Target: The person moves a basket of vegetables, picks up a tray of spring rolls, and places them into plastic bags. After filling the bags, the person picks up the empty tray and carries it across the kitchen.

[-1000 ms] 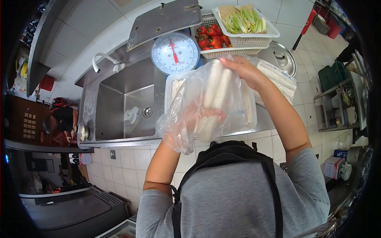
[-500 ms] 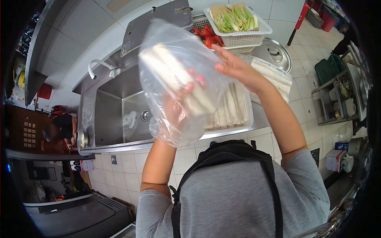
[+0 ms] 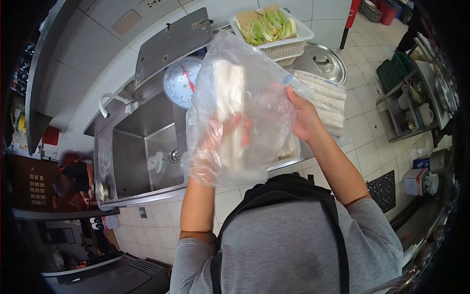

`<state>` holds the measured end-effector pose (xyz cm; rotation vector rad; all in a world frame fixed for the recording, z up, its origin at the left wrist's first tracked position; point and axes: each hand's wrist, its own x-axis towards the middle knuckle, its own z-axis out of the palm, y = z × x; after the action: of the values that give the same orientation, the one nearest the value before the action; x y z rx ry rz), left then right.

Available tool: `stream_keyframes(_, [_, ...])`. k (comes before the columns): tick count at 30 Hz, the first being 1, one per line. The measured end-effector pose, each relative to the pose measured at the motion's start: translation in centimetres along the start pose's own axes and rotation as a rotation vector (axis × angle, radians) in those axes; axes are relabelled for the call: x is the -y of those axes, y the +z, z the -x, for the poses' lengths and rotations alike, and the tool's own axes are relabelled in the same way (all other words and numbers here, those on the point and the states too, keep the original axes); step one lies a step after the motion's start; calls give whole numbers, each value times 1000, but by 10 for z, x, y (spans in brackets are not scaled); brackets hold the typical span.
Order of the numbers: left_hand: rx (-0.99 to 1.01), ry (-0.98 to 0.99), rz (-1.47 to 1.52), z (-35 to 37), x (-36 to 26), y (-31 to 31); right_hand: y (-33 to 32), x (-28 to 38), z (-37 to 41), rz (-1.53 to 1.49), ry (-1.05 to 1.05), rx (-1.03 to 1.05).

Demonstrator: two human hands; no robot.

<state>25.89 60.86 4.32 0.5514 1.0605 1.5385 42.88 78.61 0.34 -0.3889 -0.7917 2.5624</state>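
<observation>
Here, a clear plastic bag (image 3: 254,105) of white rolls (image 3: 229,83) is held up over the front edge of the steel tabletop (image 3: 180,122), just right of the sink (image 3: 147,147) and in front of the scale (image 3: 178,81). The left hand (image 3: 230,136) shows through the plastic, its fingers clasped round the rolls, while the right hand (image 3: 304,117) has its fingers pinched on the bag's right side. A wrapped packet (image 3: 324,100) of similar rolls lies near the tabletop's right edge, beside a pot lid (image 3: 320,61).

Grey short-sleeved shirt (image 3: 289,250) — black apron straps (image 3: 341,245) across it, forearms bare.
</observation>
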Motion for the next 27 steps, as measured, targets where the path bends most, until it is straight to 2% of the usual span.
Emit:
stream_keyframes(3, [55,-216,-264,12,-11,6,2,17,10,-12,-12,24])
stream_keyframes(7, [196,-230,-181,-5,26,-11,-5,27,14,26,-6,73])
stream_keyframes(10, [206,-269,-192,-22,9,35,-22,39,16,-34,-67,42])
stream_keyframes(13, [195,-193,-380,-62,23,40,-51,34,16,-207,-35,118])
stream_keyframes(16, [580,807,-954,-93,50,38,-68,13,16,-322,-78,122])
stream_keyframes(19, [560,314,-529,-121,70,55,-93,6,7,-477,-71,19])
stream_keyframes(20, [538,258,-530,-132,74,60,-105,1,3,-508,-84,40])
stream_keyframes(21, [525,242,-609,-138,76,67,-115,-3,-2,-539,-99,64])
stream_keyframes(25, [537,415,-1330,-154,75,92,-129,-4,1,-668,-119,134])
stream_keyframes(27, [488,435,-1559,-149,64,108,-130,-1,0,-684,-118,130])
